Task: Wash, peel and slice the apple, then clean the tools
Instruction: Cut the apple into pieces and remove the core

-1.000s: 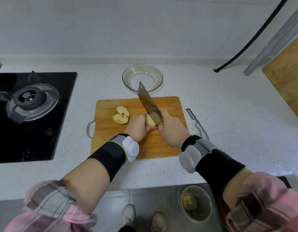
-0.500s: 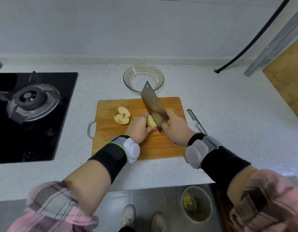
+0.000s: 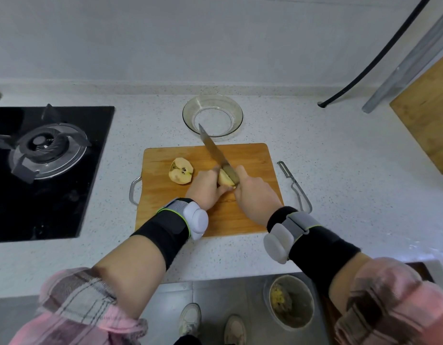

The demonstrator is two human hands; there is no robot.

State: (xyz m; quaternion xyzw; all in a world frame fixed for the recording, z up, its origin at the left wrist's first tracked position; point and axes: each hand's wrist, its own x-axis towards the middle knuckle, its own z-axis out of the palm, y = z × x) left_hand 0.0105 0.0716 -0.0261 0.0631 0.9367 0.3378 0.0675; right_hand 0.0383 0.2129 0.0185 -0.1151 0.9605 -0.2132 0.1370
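A wooden cutting board (image 3: pixel 253 155) lies on the counter. On its left part a peeled apple half (image 3: pixel 180 170) rests cut side up, core showing. My left hand (image 3: pixel 206 188) presses the other apple piece (image 3: pixel 224 179) against the board's middle. My right hand (image 3: pixel 255 195) grips the handle of a knife (image 3: pixel 214 151). Its blade runs up and left over the held piece and looks sunk into it. The blade tip reaches the glass bowl's rim. A metal peeler (image 3: pixel 294 185) lies on the counter just right of the board.
An empty glass bowl (image 3: pixel 213 115) stands behind the board. A black gas stove (image 3: pixel 45 158) fills the left side. A second wooden board (image 3: pixel 429 113) leans at the far right. Below the counter edge a bin (image 3: pixel 291 301) with peel scraps stands on the floor.
The knife blade has come down from a raised, tilted position into the apple piece. My right hand dropped lower with it. The left hand stays on the piece.
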